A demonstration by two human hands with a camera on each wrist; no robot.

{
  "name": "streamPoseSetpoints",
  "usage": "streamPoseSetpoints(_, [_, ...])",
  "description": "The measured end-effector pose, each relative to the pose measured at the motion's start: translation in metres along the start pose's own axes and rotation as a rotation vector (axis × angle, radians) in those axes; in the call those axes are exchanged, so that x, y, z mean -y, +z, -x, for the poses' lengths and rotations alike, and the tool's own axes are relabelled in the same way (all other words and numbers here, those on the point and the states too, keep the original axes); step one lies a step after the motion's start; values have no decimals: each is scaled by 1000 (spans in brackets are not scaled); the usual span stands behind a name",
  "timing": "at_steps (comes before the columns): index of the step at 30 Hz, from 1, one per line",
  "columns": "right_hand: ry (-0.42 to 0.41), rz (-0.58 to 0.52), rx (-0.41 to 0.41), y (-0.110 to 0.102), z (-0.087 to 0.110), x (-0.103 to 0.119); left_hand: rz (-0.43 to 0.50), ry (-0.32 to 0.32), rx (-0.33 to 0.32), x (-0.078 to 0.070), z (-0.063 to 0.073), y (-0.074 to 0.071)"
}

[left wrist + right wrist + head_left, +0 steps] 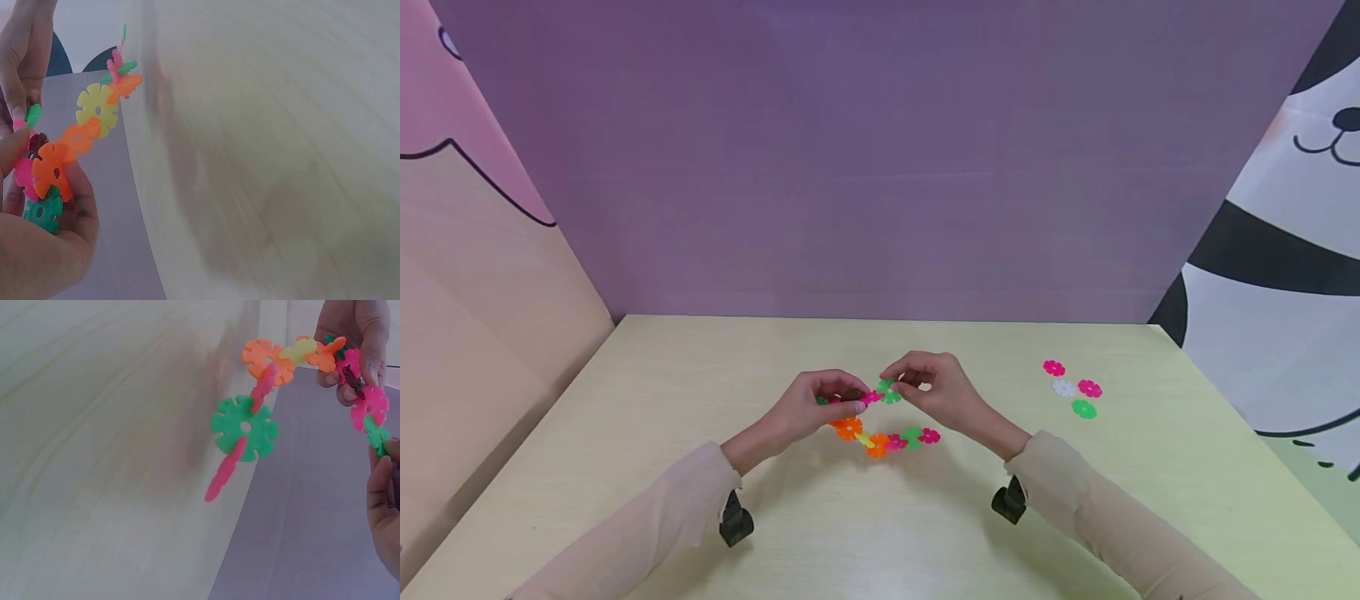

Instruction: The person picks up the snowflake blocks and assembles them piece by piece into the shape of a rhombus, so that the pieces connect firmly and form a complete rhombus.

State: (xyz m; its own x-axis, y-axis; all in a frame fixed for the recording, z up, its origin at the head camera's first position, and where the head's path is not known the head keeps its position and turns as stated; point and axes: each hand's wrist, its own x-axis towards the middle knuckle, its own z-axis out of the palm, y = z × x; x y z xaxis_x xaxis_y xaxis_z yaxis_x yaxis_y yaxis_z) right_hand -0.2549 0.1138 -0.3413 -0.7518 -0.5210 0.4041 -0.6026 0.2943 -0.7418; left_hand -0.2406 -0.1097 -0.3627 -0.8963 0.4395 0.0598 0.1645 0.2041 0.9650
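Note:
Slotted flower-shaped plastic discs are joined into a curved chain, held above the table. My left hand grips the chain near one end, around orange, pink and dark green discs. My right hand pinches a green disc between thumb and fingertips. That disc meets a pink disc beside the left fingers; a dark brown disc comes after it. The rest hangs toward the body through orange, a yellow disc, more orange, pink and green, ending in a pink disc.
Several loose discs lie on the right of the table: a pink one, a white one, another pink one and a green one. A purple backdrop rises behind the table's far edge.

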Motion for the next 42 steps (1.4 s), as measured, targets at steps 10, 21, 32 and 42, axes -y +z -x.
streamPoseSetpoints(10, [16, 92, 2, -4, 1, -2, -19, -24, -7, -2, 0, 0])
streamPoseSetpoints(21, [53, 172, -21, -29, 10, -6, -19, -55, -39, 0, 1, -3])
streamPoseSetpoints(32, [70, 288, -80, -67, 27, -45, -36, -64, -56, 1, 1, -6])
streamPoseSetpoints(42, [125, 443, -136, -102, 44, -89, -37, -73, -64, 1, 2, -7])
